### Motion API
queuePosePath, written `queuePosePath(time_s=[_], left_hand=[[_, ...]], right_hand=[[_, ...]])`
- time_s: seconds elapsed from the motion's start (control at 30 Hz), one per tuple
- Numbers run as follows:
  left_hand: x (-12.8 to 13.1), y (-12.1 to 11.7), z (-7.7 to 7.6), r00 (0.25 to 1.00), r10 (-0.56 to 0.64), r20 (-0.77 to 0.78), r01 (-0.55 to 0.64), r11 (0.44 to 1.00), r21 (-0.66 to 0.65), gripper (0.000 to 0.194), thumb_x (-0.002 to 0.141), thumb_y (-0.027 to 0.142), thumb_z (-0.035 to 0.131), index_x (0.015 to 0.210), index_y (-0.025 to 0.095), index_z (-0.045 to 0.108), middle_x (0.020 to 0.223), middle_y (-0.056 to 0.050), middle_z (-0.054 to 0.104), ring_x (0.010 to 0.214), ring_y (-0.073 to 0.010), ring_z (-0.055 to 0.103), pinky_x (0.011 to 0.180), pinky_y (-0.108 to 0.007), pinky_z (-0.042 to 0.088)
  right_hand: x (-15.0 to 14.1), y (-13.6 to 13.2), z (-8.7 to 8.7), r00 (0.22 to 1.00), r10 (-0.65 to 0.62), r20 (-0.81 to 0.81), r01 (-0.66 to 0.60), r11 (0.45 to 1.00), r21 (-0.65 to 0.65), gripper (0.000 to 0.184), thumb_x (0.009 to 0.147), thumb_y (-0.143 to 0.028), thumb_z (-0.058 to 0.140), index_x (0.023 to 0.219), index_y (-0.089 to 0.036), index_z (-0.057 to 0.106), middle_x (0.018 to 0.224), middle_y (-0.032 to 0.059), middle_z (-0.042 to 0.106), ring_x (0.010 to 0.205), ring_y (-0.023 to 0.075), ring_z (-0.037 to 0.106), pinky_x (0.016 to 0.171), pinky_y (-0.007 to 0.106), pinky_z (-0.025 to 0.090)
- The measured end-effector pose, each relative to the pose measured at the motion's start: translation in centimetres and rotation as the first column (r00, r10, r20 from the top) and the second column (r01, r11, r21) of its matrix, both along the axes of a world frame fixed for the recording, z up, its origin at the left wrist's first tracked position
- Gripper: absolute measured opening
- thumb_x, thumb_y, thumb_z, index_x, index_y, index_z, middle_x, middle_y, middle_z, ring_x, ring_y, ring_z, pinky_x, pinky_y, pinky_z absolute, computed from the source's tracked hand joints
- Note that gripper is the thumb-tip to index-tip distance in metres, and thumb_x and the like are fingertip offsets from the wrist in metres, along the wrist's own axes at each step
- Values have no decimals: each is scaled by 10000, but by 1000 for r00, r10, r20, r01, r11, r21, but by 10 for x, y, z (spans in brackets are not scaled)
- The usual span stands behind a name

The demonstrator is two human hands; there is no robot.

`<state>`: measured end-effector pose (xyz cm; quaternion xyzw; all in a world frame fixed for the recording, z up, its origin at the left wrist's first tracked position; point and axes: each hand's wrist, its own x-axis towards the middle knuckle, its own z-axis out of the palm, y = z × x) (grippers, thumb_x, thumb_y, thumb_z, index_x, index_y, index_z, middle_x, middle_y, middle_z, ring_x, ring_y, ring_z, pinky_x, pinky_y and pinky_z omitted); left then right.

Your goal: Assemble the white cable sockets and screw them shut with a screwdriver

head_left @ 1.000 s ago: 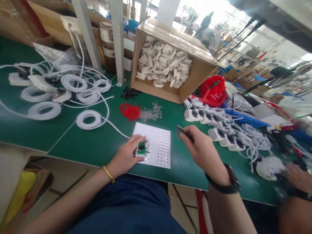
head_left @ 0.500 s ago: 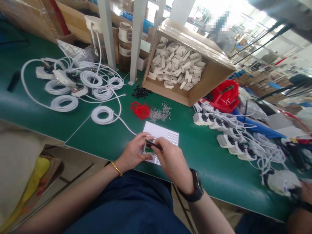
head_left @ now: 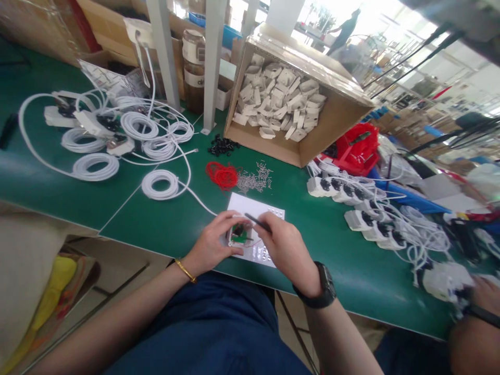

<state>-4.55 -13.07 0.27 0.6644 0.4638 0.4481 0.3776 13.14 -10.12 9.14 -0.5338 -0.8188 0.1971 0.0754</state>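
Observation:
My left hand (head_left: 213,238) is closed around a small open white housing (head_left: 230,242), holding it over a white board. Inside it a green circuit board (head_left: 239,237) shows, partly hidden by my fingers. A white cable (head_left: 201,201) runs from the housing to a coil on the left. My right hand (head_left: 283,247) grips a thin dark tool (head_left: 255,221), its tip just above the housing's right side; its exact kind is unclear. A thin reddish wire (head_left: 255,243) stretches between the housing and my right fingers. Beneath lies the white board (head_left: 240,203) with rows of small round marks.
Behind the board lie red wires (head_left: 222,175), screws (head_left: 253,179) and small black parts (head_left: 222,145). A carton (head_left: 300,151) holds white housings. Coiled white cables (head_left: 96,166) lie left; wired white units (head_left: 355,220) stand right. A co-worker's hand (head_left: 486,297) is at the far right.
My right hand has drawn back slightly to the right, and the tool's tip has come away from inside the housing. More of the green circuit board shows. The view has shifted slightly.

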Motion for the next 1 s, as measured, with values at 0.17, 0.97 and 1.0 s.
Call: queuePosePath(time_s=[0.17,0.97,1.0], left_hand=[[0,-1,-1,1000,-4,-2,4,999,32,636,619,174,790,1203,250,550,1246,-63,502,1172,-224,487,1033,-374,397],[11,-4,-12,966,57,252,-3,978,-210,800,643,200,772,1305,239,324,1297,-106,472,1219,-249,469,1060,-441,360],[12,-5,-12,959,61,278,2,975,-221,829,640,194,775,1315,237,295,1297,-110,469,1226,-247,462,1067,-447,347]], right_hand=[[-1,6,-7,998,9,-68,-11,1000,-27,110,906,-272,478,849,-186,516,756,15,593,673,153,534,618,249,331],[7,57,-25,893,265,-364,-330,935,-128,103,828,-114,575,745,-149,523,745,-8,544,693,113,473,653,223,325],[7,56,-25,895,267,-357,-326,938,-117,98,827,-112,573,751,-150,525,753,-5,545,698,115,474,652,222,326]])
